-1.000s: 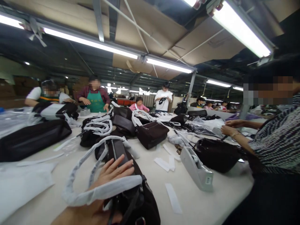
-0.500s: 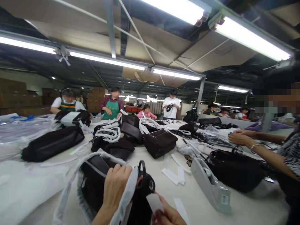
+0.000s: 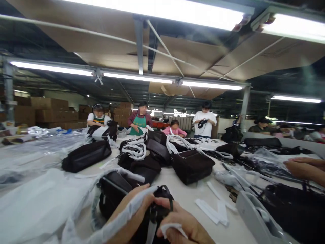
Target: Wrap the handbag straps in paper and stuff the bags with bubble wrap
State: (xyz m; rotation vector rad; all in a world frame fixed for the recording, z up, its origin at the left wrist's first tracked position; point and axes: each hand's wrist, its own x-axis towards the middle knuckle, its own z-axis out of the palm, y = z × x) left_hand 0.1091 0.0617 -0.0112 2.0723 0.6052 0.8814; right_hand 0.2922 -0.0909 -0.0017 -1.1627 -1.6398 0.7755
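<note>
Close in front of me is a black handbag (image 3: 109, 196), with a long handle (image 3: 124, 211) wrapped in white paper. My left hand (image 3: 138, 203) grips the bag's top edge, and the wrapped handle lies across the back of it. Fingers of my right hand (image 3: 186, 220) reach to the black strap loop (image 3: 169, 193) at the bag's side, touching near my left fingertips. That same hand pinches a white paper strip (image 3: 174, 227) lower down. My hands cover much of the bag's side.
Several black bags (image 3: 193, 164) with wrapped handles crowd the table ahead. White paper strips (image 3: 213, 210) and a grey tape dispenser (image 3: 256, 217) lie to the right. A co-worker's hands (image 3: 304, 166) are at far right; plastic sheeting (image 3: 43, 203) covers the left.
The view has swung left, so things sit farther right. My right hand has moved up against the bag's strap loop, with the paper strip still in it. My left hand has flattened under the handle.
</note>
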